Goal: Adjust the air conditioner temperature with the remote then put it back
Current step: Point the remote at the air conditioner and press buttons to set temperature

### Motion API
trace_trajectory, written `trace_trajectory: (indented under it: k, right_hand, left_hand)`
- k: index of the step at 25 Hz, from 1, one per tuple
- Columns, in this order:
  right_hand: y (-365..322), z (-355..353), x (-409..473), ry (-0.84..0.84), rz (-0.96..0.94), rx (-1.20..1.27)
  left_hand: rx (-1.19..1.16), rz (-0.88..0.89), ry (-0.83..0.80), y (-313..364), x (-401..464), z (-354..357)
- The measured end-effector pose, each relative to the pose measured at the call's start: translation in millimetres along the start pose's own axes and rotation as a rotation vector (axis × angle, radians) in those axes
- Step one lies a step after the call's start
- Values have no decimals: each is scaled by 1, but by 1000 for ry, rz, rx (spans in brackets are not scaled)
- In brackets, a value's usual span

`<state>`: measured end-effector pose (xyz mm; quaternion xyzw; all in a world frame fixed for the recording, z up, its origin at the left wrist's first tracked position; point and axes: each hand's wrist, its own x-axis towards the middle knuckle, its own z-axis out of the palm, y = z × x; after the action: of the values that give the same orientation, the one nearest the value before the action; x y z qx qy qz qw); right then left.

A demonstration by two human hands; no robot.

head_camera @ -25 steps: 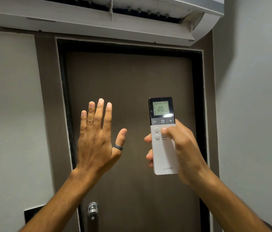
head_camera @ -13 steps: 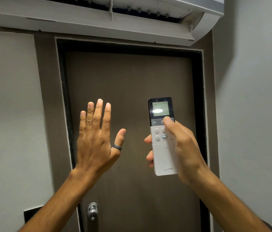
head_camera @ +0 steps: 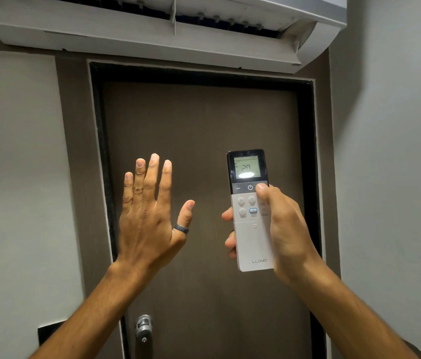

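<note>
Thumb on the Remote, Other Hand Up

The right hand (head_camera: 285, 229) is wrapped around the white remote (head_camera: 252, 229) and holds it straight up in front of the brown door (head_camera: 204, 138). Its thumb sits on the dark strip at the 3 o'clock side of the power button. The left hand (head_camera: 150, 216) is raised flat and empty, fingers spread, at 9 o'clock from the remote. A dark ring (head_camera: 181, 229) is on its thumb. The screen shows 20, partly lost in glare. The air conditioner (head_camera: 152, 35) at 12 o'clock is cut off on top
</note>
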<state>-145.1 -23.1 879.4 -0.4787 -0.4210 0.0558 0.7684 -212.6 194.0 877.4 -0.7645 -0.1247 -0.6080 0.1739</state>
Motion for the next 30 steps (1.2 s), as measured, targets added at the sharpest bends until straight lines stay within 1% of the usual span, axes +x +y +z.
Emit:
trace_trajectory:
  k: [3, 9, 20, 30]
  right_hand:
    - [-1, 0, 0, -9, -18, -32]
    - [-3, 0, -1, 16, -22, 22]
    - [-5, -3, -6, 19, -40, -57]
    - [-7, -3, -6, 27, -13, 4]
  left_hand:
    - [1, 2, 3, 0, 1, -1]
    - [9, 4, 6, 2, 2, -5]
    - [5, 4, 5, 7, 2, -8]
    - [1, 8, 16, 6, 5, -12]
